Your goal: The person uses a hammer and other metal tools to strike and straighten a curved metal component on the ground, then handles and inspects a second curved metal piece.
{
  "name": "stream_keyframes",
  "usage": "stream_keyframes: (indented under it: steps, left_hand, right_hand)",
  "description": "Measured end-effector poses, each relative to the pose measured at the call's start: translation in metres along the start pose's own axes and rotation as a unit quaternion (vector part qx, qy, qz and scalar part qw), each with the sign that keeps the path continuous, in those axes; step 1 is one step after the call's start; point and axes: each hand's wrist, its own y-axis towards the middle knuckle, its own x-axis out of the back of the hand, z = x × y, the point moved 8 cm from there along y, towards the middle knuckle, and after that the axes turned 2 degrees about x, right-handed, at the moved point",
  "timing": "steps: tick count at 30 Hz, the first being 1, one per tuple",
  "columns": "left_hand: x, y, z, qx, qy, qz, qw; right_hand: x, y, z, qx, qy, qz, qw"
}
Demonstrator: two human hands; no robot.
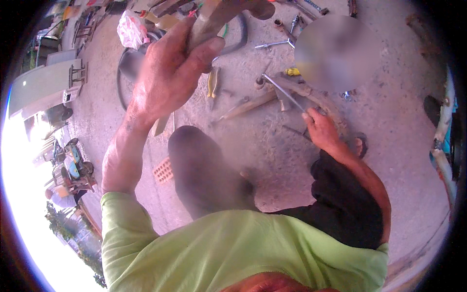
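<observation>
Raised high at the upper left, my left hand [170,73] is closed around a hammer [214,22]. The hammer's head is partly cut off by the top edge, and the handle's end shows below my wrist. My right hand [321,127] grips a thin silver metal rod [284,91], slanting up and left. The rod's far tip is at a small rusty round part [260,82] on the ground; whether they touch I cannot tell. Beside it lie a curved, worn brown piece [304,88] and a long wooden-looking bar [250,105].
Yellow-handled pliers [213,82], a three-armed wrench [287,44] and a yellow object [293,71] lie on the concrete. A white plastic bag [131,30], a dark hose [241,36] and a perforated brick [163,170] are leftward. A blurred patch hides the upper right.
</observation>
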Motion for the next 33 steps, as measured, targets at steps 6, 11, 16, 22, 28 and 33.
stream_keyframes:
  steps: [6, 11, 16, 22, 28, 33]
  left_hand:
    - [-0.015, 0.008, 0.011, 0.034, 0.083, 0.056, 0.994]
    - [-0.027, 0.013, -0.007, -0.07, 0.056, 0.003, 0.996]
    - [-0.086, 0.027, 0.098, -0.022, 0.256, 0.193, 0.947]
    - [-0.053, 0.03, 0.101, 0.074, 0.052, 0.09, 0.992]
    - [-0.075, 0.043, 0.229, 0.056, 0.205, 0.05, 0.976]
    - [-0.123, 0.058, 0.306, 0.004, 0.264, 0.03, 0.964]
  right_hand:
    - [-0.018, 0.002, -0.015, 0.017, 0.035, -0.009, 0.999]
    - [-0.017, 0.002, -0.011, 0.006, 0.028, 0.024, 0.999]
    - [-0.031, 0.014, -0.023, -0.022, -0.032, 0.039, 0.998]
    - [-0.016, 0.008, -0.02, -0.023, 0.046, 0.007, 0.999]
    - [0.017, 0.006, -0.026, -0.035, 0.05, -0.07, 0.996]
    - [0.046, 0.007, -0.034, -0.043, 0.057, -0.183, 0.981]
